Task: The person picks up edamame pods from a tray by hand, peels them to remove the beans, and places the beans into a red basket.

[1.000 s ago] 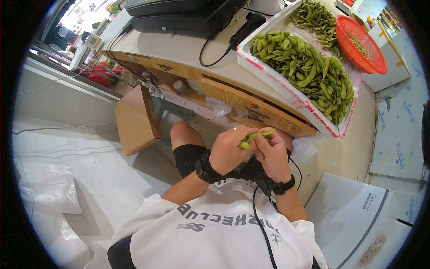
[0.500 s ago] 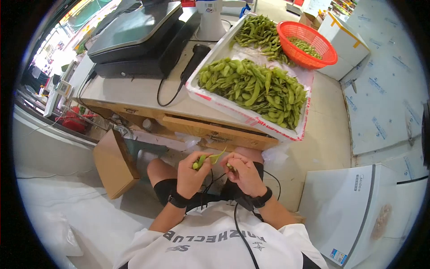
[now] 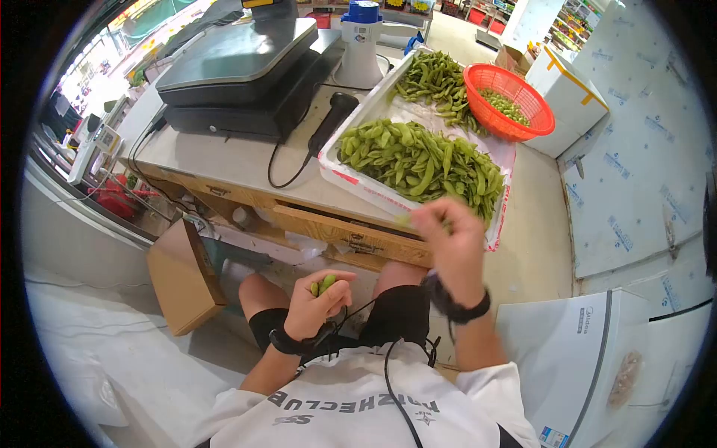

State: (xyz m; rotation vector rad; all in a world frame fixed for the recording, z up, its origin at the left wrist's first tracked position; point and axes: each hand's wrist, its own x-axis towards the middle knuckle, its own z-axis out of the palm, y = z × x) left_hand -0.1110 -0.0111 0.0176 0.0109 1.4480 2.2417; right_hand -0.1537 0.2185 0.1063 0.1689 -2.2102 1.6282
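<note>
Here, left hand (image 3: pixel 317 305) curled around green pods (image 3: pixel 323 284), right hand (image 3: pixel 452 243) blurred, narrowed at the near edge of the white tray (image 3: pixel 358 177), its grip unclear, heaped pods (image 3: pixel 422 160) and red basket (image 3: pixel 510 102) on the tray, desk (image 3: pixel 231 160) beneath.

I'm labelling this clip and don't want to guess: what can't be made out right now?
All in the head view:
- Right hand: motion blur hides what exactly its fingertips hold.
- Left hand: curled fingers hide how many pods it holds.
- Red basket: its near wall hides the bottom.
- White fridge: sticker print too small.
</note>
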